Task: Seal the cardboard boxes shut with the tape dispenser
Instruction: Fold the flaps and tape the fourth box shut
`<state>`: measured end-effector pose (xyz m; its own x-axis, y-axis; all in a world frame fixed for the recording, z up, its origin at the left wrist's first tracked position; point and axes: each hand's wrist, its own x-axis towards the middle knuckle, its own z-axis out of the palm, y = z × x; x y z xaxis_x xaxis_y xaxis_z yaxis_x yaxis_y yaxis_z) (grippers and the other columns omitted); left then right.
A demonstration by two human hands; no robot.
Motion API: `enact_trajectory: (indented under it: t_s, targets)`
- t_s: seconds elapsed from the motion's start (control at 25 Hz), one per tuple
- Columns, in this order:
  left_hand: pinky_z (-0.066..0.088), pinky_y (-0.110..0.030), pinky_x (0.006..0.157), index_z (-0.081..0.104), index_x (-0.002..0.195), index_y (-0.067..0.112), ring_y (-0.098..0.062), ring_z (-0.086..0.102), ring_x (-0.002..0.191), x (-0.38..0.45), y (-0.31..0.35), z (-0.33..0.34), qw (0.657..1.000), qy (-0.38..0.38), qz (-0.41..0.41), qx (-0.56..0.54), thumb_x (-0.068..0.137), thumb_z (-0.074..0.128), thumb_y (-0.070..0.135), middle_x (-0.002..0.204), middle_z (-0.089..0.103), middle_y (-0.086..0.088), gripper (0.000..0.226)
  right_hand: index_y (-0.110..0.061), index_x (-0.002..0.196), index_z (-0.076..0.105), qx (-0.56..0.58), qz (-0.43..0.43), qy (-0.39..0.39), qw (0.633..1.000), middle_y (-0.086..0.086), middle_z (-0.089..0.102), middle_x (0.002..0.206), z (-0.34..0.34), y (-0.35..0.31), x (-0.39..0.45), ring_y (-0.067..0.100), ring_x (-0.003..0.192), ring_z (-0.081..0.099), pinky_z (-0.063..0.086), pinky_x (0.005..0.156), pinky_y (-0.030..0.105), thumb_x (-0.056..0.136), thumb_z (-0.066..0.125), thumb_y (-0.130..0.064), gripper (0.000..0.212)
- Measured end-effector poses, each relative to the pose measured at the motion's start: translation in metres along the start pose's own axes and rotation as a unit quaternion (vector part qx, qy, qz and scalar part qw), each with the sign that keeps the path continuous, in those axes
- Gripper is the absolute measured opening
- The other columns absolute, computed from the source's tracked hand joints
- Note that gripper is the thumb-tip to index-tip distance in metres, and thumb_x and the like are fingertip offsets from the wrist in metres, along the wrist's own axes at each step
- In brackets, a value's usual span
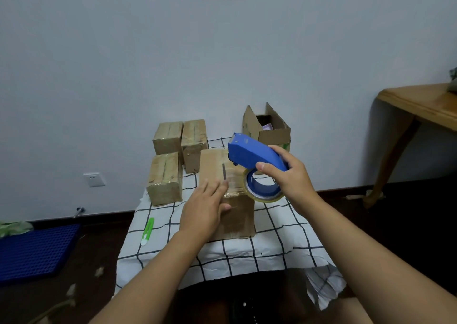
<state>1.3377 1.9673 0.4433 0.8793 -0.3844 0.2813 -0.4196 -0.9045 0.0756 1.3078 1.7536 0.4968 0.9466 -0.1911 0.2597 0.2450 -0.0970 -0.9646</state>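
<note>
1. Your left hand (206, 206) lies flat on the near box (226, 195), fingers straight and spread, pressing the clear tape down over the top seam and front edge. This probably keeps the flaps shut and bonds the strip.

2. Your right hand (288, 175) grips the blue dispenser (254, 156) by its handle, fingers and thumb curled round it, with the roll (263, 187) hanging just beside the box's right edge. The cutter end points up and away from the box, apparently lifted clear of the strip.

3. This box stands at the middle of the checked cloth (284, 232) covering the table; its seam looks taped, so it seems nearly done.

4. Three taped boxes (165, 177) sit together at the far left corner, likely the finished pile.

5. One open box (268, 128) waits at the far right corner, flaps standing up, something inside; it appears to be the next job.

6. A green cutter (147, 231) lies near the left edge, well apart from both hands.
</note>
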Motion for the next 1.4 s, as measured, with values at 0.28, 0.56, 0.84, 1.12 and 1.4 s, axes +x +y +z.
enact_trajectory:
  t_s: [0.28, 0.56, 0.84, 1.12, 1.4]
  targets:
    - [0.036, -0.035, 0.106, 0.024, 0.153, 0.027, -0.021, 0.025, 0.144, -0.003, 0.000, -0.012, 1.000, -0.009, 0.018, 0.022, 0.102, 0.039, 0.044, 0.158, 0.028, 0.006, 0.056, -0.033, 0.126, 0.060, -0.001, 0.003, -0.022, 1.000, -0.004, 0.062, 0.116, 0.002, -0.007, -0.008, 0.018, 0.100, 0.061, 0.047, 0.077, 0.029, 0.081, 0.079, -0.034, 0.049]
    - [0.039, -0.040, 0.105, 0.033, 0.149, 0.031, -0.021, 0.027, 0.144, -0.002, 0.000, -0.011, 1.000, -0.021, -0.004, -0.011, 0.102, 0.042, 0.037, 0.154, 0.036, 0.006, 0.048, -0.033, 0.122, 0.063, 0.001, 0.008, -0.025, 1.000, -0.006, 0.063, 0.106, -0.001, -0.011, -0.021, 0.009, 0.081, 0.058, 0.045, 0.070, 0.025, 0.082, 0.078, -0.030, 0.043]
    - [0.052, -0.033, 0.071, 0.069, 0.106, 0.008, -0.023, 0.068, 0.088, -0.011, 0.012, -0.060, 0.762, 0.053, -0.275, -0.584, 0.097, 0.042, 0.055, 0.096, 0.074, -0.008, 0.055, -0.036, 0.117, 0.064, -0.001, -0.014, -0.059, 0.998, -0.016, 0.064, 0.093, -0.014, -0.018, -0.031, -0.001, 0.069, 0.059, 0.047, 0.068, 0.021, 0.079, 0.080, -0.027, 0.042]
    - [0.053, -0.019, 0.054, 0.066, 0.086, 0.006, -0.010, 0.060, 0.057, -0.023, 0.008, -0.097, 0.598, -0.131, -0.246, -0.752, 0.087, 0.068, 0.024, 0.068, 0.066, -0.005, 0.018, -0.037, 0.123, 0.065, -0.038, -0.028, -0.114, 0.992, -0.008, 0.066, 0.112, -0.013, -0.006, -0.038, 0.015, 0.099, 0.065, 0.053, 0.084, 0.028, 0.062, 0.077, -0.050, 0.064]
    - [0.046, -0.018, 0.050, 0.063, 0.078, 0.007, -0.009, 0.050, 0.051, -0.017, 0.007, -0.092, 0.758, -0.065, -0.258, -0.595, 0.095, 0.060, 0.012, 0.063, 0.060, -0.004, 0.018, -0.045, 0.129, 0.057, -0.193, -0.044, -0.176, 0.964, -0.018, 0.058, 0.125, -0.029, -0.010, -0.025, 0.007, 0.111, 0.058, 0.051, 0.087, 0.028, 0.060, 0.074, -0.064, 0.074]
